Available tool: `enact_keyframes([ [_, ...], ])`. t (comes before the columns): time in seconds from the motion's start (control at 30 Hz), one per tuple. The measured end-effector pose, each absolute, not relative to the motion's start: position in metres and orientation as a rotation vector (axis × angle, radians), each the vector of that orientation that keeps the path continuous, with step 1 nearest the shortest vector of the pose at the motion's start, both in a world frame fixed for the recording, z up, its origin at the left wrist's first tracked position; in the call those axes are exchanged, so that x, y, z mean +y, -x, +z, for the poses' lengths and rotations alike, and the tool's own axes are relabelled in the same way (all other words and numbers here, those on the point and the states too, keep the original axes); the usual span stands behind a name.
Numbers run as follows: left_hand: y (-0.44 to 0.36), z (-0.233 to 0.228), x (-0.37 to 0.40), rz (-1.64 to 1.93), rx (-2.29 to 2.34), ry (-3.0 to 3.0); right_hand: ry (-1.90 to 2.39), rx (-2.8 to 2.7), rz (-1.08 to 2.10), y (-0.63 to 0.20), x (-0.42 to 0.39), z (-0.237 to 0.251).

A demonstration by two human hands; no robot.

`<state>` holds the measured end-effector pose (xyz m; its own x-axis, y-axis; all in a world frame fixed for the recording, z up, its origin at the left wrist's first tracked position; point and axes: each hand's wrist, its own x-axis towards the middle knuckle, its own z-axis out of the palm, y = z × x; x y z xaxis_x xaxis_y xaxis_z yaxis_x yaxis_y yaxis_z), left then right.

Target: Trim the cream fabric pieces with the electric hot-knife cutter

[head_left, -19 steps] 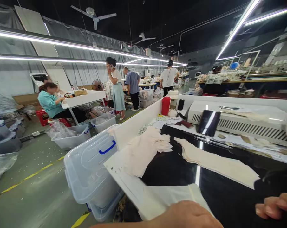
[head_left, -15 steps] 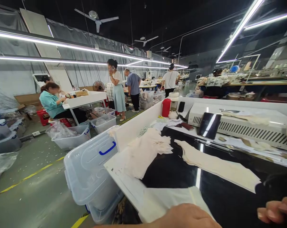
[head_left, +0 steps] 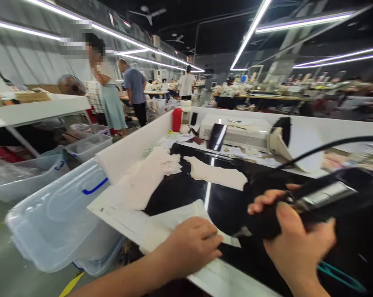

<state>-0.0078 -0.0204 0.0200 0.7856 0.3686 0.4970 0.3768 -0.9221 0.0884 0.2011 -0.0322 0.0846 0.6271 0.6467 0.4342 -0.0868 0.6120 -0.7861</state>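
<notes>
The left hand [head_left: 194, 241] is laid flat on the cloth [head_left: 186, 218] at 6 o'clock. The iron [head_left: 316, 200] is gripped by the right hand [head_left: 297, 243] at 4 o'clock — the cloth is best kept pressed flat on the surface [head_left: 226, 198].

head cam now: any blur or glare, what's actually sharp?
Head view: motion blur smears the background workbenches at right; a ceiling light strip throws a bright streak of glare on the glossy black tabletop; the left hand on the white fabric piece is fairly sharp; straight edges bow from wide-angle distortion.
</notes>
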Motion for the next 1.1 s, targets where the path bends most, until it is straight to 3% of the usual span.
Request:
enact_keyframes([
  [0.2, 0.018, 0.029, -0.022, -1.001, -0.573, 2.963, 0.782, -0.842, 0.430, -0.184, -0.033, 0.104],
  [1.1, 0.019, 0.034, -0.024, -0.941, -0.591, 2.971, 0.730, -0.958, 0.499, -0.173, -0.045, 0.100],
])
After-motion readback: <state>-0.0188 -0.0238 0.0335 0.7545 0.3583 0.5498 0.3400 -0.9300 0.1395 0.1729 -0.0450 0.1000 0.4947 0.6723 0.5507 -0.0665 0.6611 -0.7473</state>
